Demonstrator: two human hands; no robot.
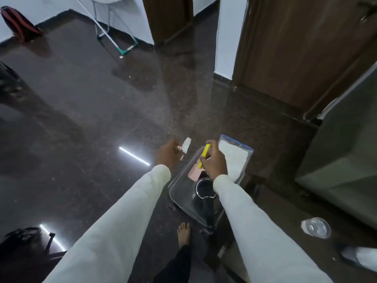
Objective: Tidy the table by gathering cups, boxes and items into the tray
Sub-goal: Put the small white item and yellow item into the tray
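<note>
You are holding a yellow box (204,155) in your right hand (214,162), fingers curled round its lower half, and it is hanging tilted over the far end of the clear tray (179,193). Your left hand (167,155) is pinching a small white item (185,146) at about 11 o'clock from the tray, just off its far-left corner and over the floor. Inside the tray a pink item (193,173) is lying near the far end and a dark cup (205,188) is sitting around the middle, its handle pointing toward 6 o'clock. A white packet with blue trim (234,158) is lying just beside the tray at 2 o'clock, partly behind your right hand. A clear plastic cup (315,227) is sitting well apart on the dark bench at 4 o'clock. This looks like the drop-in step for the yellow box: lower it flat into the free spot at the tray's far end, beside the pink item, not on top of the cup, and let go only once it is resting on the floor of the tray. Then bring the white item over the rim before releasing, since right now it is outside the tray. The packet and the clear cup are probably still waiting.
</note>
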